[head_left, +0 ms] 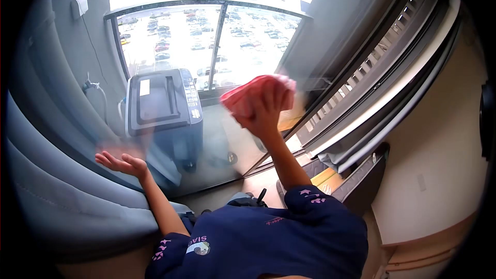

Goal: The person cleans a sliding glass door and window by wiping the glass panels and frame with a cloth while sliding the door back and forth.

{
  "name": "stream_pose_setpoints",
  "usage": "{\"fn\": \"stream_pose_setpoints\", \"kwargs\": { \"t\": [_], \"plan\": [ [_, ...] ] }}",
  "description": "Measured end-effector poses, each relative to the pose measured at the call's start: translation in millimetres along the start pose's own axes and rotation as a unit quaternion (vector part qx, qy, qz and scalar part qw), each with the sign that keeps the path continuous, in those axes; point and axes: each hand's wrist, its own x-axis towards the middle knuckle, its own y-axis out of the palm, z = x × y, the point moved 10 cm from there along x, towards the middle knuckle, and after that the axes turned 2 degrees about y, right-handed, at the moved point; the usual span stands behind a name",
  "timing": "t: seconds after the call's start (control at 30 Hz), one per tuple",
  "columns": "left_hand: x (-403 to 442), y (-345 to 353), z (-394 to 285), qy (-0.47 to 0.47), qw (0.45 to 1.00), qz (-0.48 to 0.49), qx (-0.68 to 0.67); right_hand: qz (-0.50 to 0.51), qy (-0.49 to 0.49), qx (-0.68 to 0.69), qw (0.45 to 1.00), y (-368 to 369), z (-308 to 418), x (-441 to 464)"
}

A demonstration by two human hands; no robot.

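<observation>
A folded pink-red cloth [238, 95] is under my right hand [264, 111], with my fingers spread over it. It lies against the glass door pane [222, 129], or just in front of it; the motion blur hides which. My left hand [123, 163] is held out at the left with the palm up and the fingers apart, holding nothing. Beside that hand hangs a blue-grey curtain [103, 196], and a faint reflection shows in the glass above it.
Behind the glass stands a top-loading washing machine [160, 101], near a tap [92, 83] with a hose. A balcony railing [219, 46] overlooks parked cars. At the right are the door frame [356, 77], a grey curtain [356, 157] and a dark open box [361, 178].
</observation>
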Motion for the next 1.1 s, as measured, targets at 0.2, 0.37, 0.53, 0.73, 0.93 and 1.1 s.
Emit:
{"fn": "stream_pose_setpoints", "kwargs": {
  "t": [0.2, 0.37, 0.53, 0.73, 0.93, 1.1],
  "plan": [
    [-1.9, -0.6, 1.8, -0.009, 1.0, -0.001, -0.004, -0.107, 0.32, 0.112, 0.935, -27.6, -135.9, -20.8],
    [-2.0, 0.8, 2.1, 0.003, 1.0, -0.002, -0.003, -0.031, 0.209, 0.096, 0.973, 9.6, 23.5, -38.1],
    [-1.2, -0.4, 1.1, 0.007, 1.0, -0.003, 0.004, 0.085, -0.074, 0.189, 0.976, 38.3, 152.6, -73.7],
    [-4.6, 0.7, 3.3, -0.006, 1.0, -0.001, -0.002, -0.059, 0.159, 0.064, 0.983, 11.6, -45.3, -94.9],
    [-1.6, 6.2, 1.8, -0.01, 1.0, -0.002, 0.003, -0.141, 0.25, -0.076, 0.955, -35.0, -174.0, -19.8],
    [-1.0, 0.3, 1.0, -0.005, 1.0, 0.0, -0.003, -0.104, 0.211, -0.054, 0.97, -25.9, -239.1, 44.1]
  ]
}}
